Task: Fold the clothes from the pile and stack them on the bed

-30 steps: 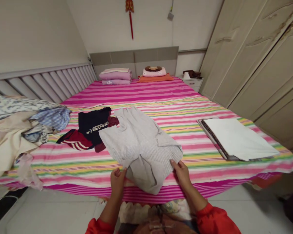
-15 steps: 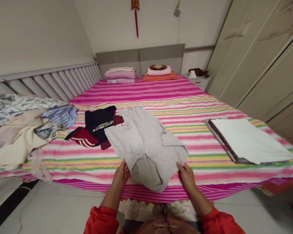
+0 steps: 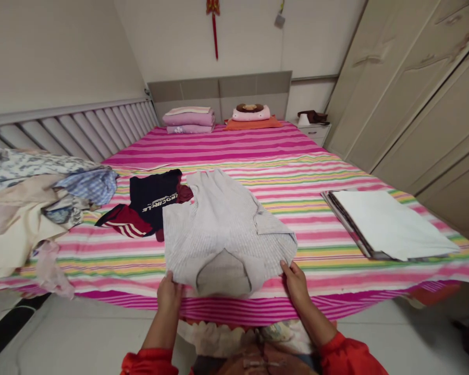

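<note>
Grey ribbed cloth makes up the short-sleeved top [image 3: 229, 224] lying flat on the striped bed [image 3: 316, 208], directly ahead of the person, its long axis seeming to run from the round opening at the near edge away toward the headboard [image 3: 187, 94]. The left hand [image 3: 169, 296] pinches its near left corner and the right hand [image 3: 297, 285] its near right edge, the two well apart with the opening between them, neither clearly nearer, while a navy shirt [image 3: 150, 195] lies just beyond its left side.
</note>
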{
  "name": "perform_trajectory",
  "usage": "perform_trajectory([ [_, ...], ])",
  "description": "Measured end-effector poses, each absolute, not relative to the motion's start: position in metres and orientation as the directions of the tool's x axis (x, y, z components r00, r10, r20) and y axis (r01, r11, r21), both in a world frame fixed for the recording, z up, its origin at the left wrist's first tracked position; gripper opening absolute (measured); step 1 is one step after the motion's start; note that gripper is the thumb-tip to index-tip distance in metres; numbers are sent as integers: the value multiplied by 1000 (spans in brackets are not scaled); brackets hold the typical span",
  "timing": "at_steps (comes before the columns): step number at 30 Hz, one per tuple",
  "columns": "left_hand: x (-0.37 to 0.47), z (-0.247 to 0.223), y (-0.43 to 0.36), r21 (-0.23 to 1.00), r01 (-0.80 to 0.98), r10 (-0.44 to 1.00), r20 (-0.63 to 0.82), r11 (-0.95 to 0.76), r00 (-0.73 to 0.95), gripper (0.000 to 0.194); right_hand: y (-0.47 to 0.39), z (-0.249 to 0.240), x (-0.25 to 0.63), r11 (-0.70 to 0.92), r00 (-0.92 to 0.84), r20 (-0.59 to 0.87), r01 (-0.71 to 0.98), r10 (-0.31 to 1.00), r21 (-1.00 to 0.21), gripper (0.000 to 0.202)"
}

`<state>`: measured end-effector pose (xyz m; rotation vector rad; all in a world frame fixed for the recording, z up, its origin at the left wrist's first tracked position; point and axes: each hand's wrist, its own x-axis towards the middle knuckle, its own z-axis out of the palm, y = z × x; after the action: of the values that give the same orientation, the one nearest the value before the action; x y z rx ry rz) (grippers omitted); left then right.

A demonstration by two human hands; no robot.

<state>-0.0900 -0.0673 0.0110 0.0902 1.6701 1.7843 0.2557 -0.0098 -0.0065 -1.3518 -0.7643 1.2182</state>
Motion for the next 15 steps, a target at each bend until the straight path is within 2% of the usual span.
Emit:
perform_trajectory([
  [3,-97,13,-63,837,-541,533,-497,84,-685,10,-11,-2,255,-182,255,-229,-194,939,-964,48],
  [6,-102,25,-55,788,-614,571,-527,50,-629,12,-12,1,254,-177,235,-224,-208,946,-962,47],
  [10,-101,39,-46,782,-622,563,-524,23,-639,13,-12,-3,256,-165,249,-226,-242,942,-956,45],
  [15,-88,52,-45,811,-581,567,-450,-64,-690,13,-7,-11,263,-201,256,-280,-297,925,-933,42],
])
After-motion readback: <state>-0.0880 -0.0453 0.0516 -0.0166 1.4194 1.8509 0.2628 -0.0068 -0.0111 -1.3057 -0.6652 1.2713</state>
